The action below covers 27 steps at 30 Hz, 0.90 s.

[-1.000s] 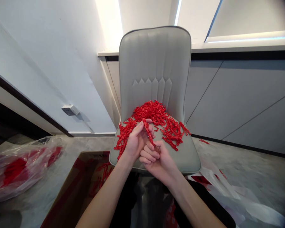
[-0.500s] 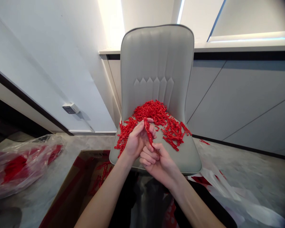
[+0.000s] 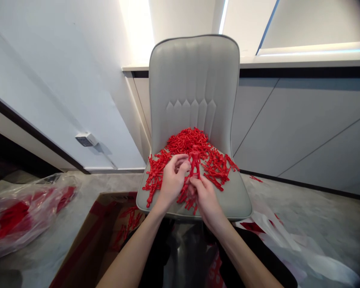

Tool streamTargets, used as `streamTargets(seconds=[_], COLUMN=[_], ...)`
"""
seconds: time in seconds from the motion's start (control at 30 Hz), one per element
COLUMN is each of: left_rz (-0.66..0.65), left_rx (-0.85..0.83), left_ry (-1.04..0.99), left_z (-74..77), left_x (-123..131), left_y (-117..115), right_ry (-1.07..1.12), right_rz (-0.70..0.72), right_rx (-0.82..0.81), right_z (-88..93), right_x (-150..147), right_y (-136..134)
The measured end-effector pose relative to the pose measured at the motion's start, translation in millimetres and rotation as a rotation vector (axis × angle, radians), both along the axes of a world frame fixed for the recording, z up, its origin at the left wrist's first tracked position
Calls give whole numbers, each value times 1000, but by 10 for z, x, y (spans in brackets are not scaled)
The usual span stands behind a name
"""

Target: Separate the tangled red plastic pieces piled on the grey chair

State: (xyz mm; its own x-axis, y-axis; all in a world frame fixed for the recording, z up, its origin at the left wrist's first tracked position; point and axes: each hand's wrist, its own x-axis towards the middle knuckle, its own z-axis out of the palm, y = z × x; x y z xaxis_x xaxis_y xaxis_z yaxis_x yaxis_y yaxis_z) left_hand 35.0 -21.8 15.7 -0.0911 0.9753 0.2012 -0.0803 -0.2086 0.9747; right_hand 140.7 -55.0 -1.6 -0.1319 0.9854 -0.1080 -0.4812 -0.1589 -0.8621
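A heap of small red plastic pieces lies on the seat of a grey padded chair. Over the seat's front, my left hand and my right hand meet, both with fingers closed. Between them they hold a cluster of joined red pieces, which stands up from the right hand's fingertips and hangs down below the palms. The left hand's thumb and forefinger pinch near its top.
An open cardboard box with red pieces inside sits below the chair at the left. A clear plastic bag of red parts lies at far left. White plastic sheeting covers the floor at right. A stray red piece lies beside the chair.
Both hands moved forward over the seat. The single strip held upright in the left hand gave way to a larger cluster gripped between both hands.
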Motion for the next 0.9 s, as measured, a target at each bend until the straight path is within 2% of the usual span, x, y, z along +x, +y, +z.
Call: streamTargets(seconds=[0.07,0.17,0.37,0.5,0.63,0.77,0.9], left_rz=[-18,-97,-178,-188,-196,-197,-304], left_rx=[32,46,-44,-184,-257,-292,-229], left_ry=[114,136,-90,-306,-422,-445,-331], left_z=[-6,-4,-33,-38,-8,16,30], left_x=[18,42,74,84,68,38,14], left_y=[-16,-25,9,16,3,-14,-24], right_ry=[-258,-482,-777,-805,-781,-778,-793], right_rz=[-113,-183,-254,-280,-256,-195,-133], right_rx=[115,220,385,404,391,431,500], right_z=[-51,-63,7,5,-8,8,25], right_x=[26,88,161,155,160,217,324], right_y=[51,103,97,93,100,113,161])
